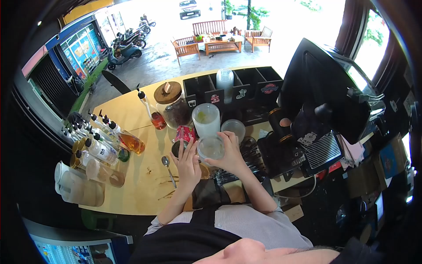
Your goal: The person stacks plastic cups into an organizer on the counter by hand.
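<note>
My right hand (229,153) grips a clear round plastic container (210,148) by its right side, thumb and fingers around the rim. At its left side is my left hand (189,166), fingers stretched out and apart; whether the fingertips touch the container I cannot tell. Just beyond stands a tall translucent tub (205,125) with something yellow-green inside. A round translucent lid or dish (233,128) lies to the right of the tub. Behind my left fingers are a pink packet (185,132) and a small dark cup (177,148), partly covered.
A spoon (169,171) lies left of my hands. Syrup bottles (129,140) and pitchers (79,189) line the left side. Behind stand a wooden-lidded jar (171,105) and a black organizer (255,105) with stacked cups (224,81). A coffee machine (312,97) is at right.
</note>
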A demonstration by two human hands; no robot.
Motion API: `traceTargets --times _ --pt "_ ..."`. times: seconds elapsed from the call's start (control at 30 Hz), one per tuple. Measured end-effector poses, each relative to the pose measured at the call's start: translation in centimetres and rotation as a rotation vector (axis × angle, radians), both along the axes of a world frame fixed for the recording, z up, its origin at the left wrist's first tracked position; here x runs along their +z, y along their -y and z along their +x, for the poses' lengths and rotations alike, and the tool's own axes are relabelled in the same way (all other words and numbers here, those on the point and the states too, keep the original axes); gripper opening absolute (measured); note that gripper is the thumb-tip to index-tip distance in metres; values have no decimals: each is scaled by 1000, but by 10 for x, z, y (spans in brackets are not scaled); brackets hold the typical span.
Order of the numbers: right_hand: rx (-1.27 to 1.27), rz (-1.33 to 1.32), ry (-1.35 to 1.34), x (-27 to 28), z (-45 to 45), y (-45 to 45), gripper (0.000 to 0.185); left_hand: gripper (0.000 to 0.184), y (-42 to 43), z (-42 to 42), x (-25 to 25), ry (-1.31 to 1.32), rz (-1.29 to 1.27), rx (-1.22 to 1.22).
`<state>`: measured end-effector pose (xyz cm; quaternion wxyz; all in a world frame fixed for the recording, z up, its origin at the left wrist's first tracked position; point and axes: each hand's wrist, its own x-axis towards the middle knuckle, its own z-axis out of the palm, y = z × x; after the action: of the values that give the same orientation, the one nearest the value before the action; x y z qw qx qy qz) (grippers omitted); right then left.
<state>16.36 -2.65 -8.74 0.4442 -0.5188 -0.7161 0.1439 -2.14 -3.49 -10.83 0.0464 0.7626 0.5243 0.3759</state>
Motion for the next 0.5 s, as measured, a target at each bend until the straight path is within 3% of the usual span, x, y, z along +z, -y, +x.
traceTargets --times 0.23,0.5 --pt "-6 66 43 10 -5 -1 97 42 -9 -4 -1 50 -22 -21" --pt "28 109 -39 8 -5 -2 84 41 -14 -3 -7 20 20 -33"
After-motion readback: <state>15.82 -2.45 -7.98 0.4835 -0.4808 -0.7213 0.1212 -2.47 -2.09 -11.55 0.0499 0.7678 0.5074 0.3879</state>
